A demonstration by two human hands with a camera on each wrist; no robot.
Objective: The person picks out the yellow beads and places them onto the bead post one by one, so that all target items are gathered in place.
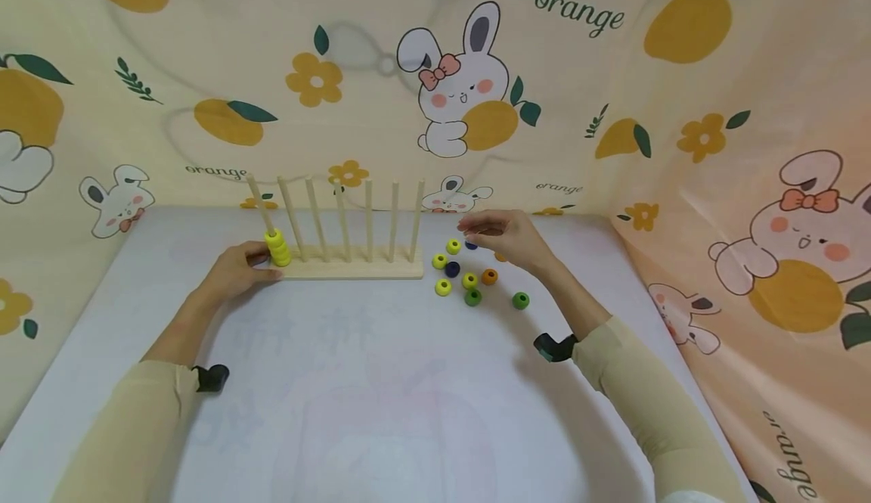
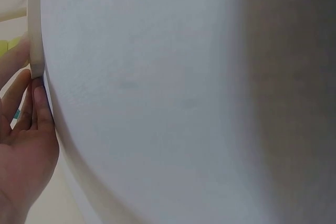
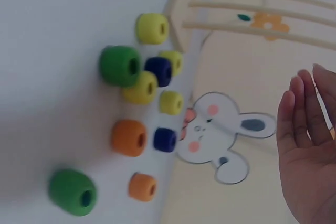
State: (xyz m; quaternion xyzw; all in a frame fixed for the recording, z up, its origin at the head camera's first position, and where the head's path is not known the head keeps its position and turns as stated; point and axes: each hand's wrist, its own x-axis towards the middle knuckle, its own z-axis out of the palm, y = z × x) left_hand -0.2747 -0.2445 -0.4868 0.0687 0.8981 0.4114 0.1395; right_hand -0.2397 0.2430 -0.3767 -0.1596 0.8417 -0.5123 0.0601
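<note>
A wooden rack (image 1: 354, 270) with upright pegs stands at the back of the table, several yellow beads (image 1: 277, 249) stacked on its leftmost peg. My left hand (image 1: 234, 270) grips the rack's left end, thumb at the front; the left wrist view shows this hand (image 2: 31, 150) against the end of the base (image 2: 35, 30). Right of the rack, my right hand (image 1: 506, 240) is raised over the far side of the loose beads. In the right wrist view its fingers are extended and the hand (image 3: 310, 156) shows nothing held.
Loose beads lie right of the rack: yellow (image 1: 443, 287), dark blue (image 1: 452, 269), orange (image 1: 489, 277) and green (image 1: 521, 301). A printed cloth (image 1: 367, 72) with rabbits and oranges rises behind the white table (image 1: 381, 382) and along its sides.
</note>
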